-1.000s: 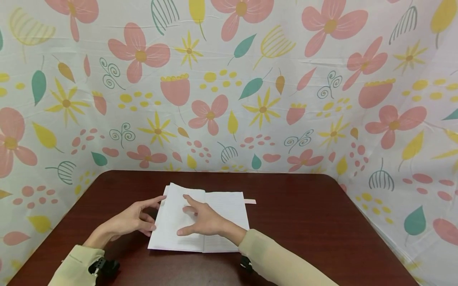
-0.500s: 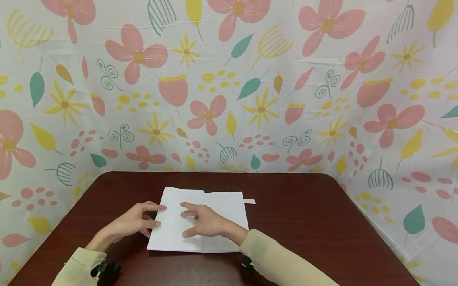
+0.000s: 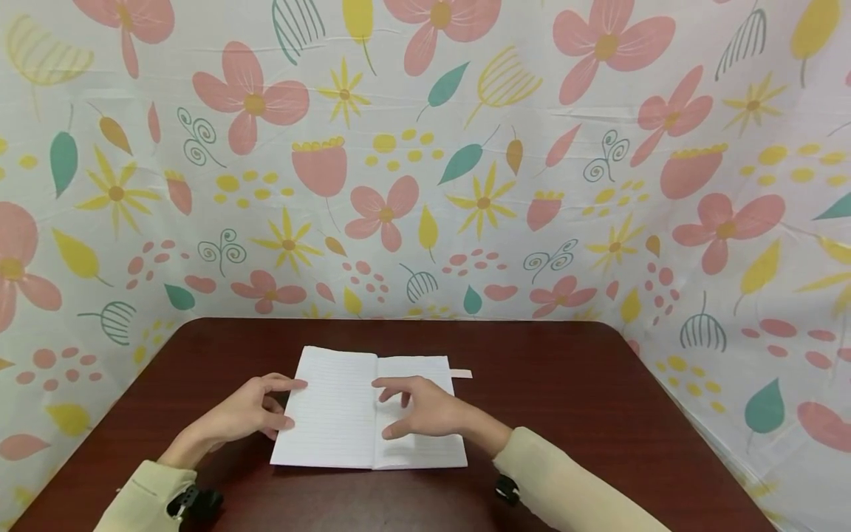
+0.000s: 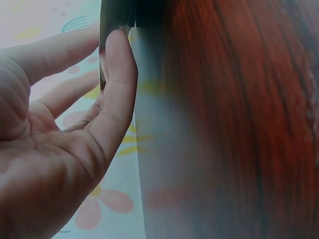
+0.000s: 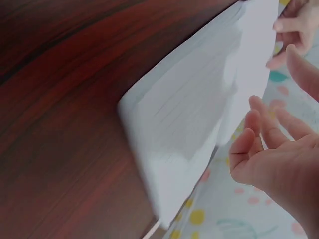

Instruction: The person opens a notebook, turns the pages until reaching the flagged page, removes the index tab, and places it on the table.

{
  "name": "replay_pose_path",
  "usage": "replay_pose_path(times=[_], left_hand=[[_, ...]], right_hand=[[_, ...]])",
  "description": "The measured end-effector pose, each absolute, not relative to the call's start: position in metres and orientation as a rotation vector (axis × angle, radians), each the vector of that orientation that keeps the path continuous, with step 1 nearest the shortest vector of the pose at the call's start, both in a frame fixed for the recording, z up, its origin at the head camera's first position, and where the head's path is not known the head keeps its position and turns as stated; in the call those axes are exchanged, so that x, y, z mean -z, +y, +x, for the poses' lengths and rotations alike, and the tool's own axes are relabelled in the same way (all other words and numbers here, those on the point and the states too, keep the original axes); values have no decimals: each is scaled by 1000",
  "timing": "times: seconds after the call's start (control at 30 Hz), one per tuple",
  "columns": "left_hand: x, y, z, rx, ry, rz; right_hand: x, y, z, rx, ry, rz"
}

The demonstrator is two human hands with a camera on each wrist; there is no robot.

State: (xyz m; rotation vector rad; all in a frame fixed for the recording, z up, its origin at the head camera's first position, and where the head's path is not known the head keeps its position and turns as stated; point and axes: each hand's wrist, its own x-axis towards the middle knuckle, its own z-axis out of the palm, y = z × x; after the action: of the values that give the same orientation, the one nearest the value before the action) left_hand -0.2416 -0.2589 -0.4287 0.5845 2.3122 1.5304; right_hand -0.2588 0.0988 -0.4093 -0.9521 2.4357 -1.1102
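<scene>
An open notebook (image 3: 332, 414) with white lined pages lies on the dark wooden table. At its left edge my left hand (image 3: 242, 410) holds on, with index finger and thumb over the page margin; in the left wrist view, fingers of the left hand (image 4: 65, 134) lie on both sides of the dark cover edge (image 4: 113, 20). My right hand (image 3: 428, 406) hovers over the right page near the fold, its fingers spread and slightly bent, holding nothing. From the right wrist view the same right hand (image 5: 279, 149) appears apart from the page (image 5: 174, 114).
A pale ribbon or tab (image 3: 461, 374) sticks out past the notebook's right edge. The reddish-brown table (image 3: 565, 399) extends around it. Behind and at both sides hangs a white cloth (image 3: 425, 170) printed with flowers and leaves. Black wrist straps (image 3: 193, 502) sit at the sleeves.
A lifted left page has settled flatter. My right hand has moved right, from over the left page to over the right page. My left hand has slid slightly down along the edge.
</scene>
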Motion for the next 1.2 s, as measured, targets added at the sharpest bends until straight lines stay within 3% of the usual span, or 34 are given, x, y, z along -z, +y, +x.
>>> replay_pose_path(times=[0.5, 1.2], left_hand=[[429, -263, -242, -1522, 2300, 613], [431, -261, -242, -1509, 2308, 643]], right_hand=[[423, 192, -262, 921, 2610, -937], [434, 211, -255, 809, 2677, -799]])
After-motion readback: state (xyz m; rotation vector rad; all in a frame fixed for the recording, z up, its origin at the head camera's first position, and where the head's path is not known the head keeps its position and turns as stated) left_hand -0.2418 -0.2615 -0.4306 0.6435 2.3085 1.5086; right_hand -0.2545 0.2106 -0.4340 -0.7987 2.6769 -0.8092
